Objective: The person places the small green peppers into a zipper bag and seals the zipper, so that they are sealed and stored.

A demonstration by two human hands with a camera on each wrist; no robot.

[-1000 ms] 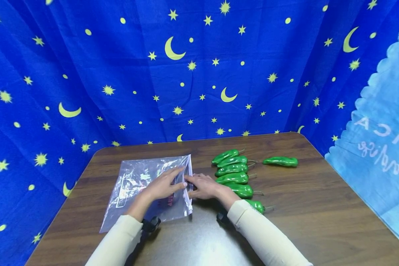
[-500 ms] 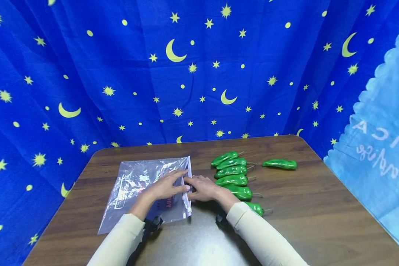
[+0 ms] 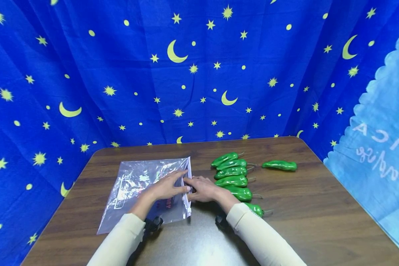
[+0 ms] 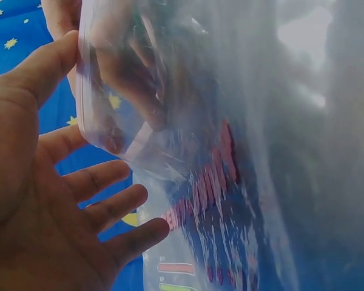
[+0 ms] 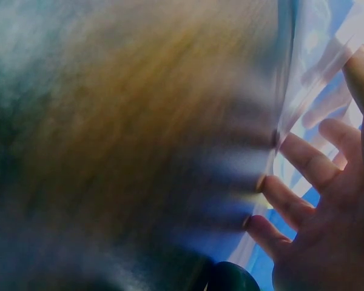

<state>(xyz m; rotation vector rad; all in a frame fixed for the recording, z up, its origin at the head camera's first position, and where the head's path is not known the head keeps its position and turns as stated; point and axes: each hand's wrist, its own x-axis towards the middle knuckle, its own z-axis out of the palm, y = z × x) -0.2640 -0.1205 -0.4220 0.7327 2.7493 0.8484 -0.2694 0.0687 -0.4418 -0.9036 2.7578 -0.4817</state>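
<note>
A clear plastic slider zip bag [image 3: 136, 181] with printed marks lies flat, its mouth strip facing right. The white slider [image 3: 188, 210] is at the strip's near end. My left hand [image 3: 167, 185] lies over the bag; in the left wrist view its thumb and index finger pinch the strip [image 4: 82, 73], with the other fingers spread. From the right, my right hand [image 3: 204, 189] holds the mouth edge, and its fingertips [image 5: 291, 148] meet the film in the right wrist view. Several green peppers [image 3: 232, 181] lie in a column beside the right hand, partly hidden by that arm.
A single green pepper [image 3: 279, 165] lies apart to the right on the brown wooden table [image 3: 319, 207]. Blue star-and-moon curtains [image 3: 199, 74] stand right behind the table's back edge, and a light blue cloth [image 3: 382, 122] hangs at the right.
Both hands stay at the bag's mouth, with the left fingers shifting slightly right along the strip. The bag and peppers keep their places while the head view tilts a little.
</note>
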